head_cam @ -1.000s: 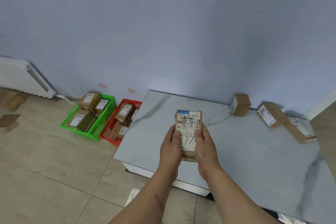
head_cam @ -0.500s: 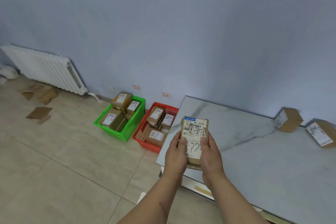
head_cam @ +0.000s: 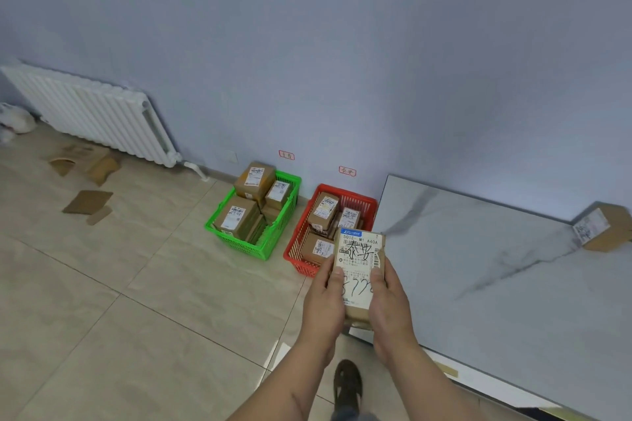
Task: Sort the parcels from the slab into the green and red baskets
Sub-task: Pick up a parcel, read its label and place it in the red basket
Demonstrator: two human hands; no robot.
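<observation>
A brown parcel (head_cam: pixel 359 260) with a white handwritten label is held upright in front of me, over the slab's left edge. My left hand (head_cam: pixel 323 301) grips its left side and my right hand (head_cam: pixel 390 304) grips its right side, thumbs on the label. Just beyond it on the floor stands the red basket (head_cam: pixel 301 239) with several parcels inside. The green basket (head_cam: pixel 263 246), left of the red one, also holds several parcels. On the marble slab (head_cam: pixel 496 284) one more parcel (head_cam: pixel 605 227) lies at the far right by the wall.
A white radiator (head_cam: pixel 89 113) hangs on the left wall. Cardboard scraps (head_cam: pixel 87 202) lie on the tiled floor near it. Small red-framed tags (head_cam: pixel 347 171) are stuck on the wall above each basket. My shoe (head_cam: pixel 347 386) is on the floor by the slab's corner.
The view has swung left and moved nearer the baskets. The parcel, still in both hands, now sits over the slab's left edge close to the red basket.
</observation>
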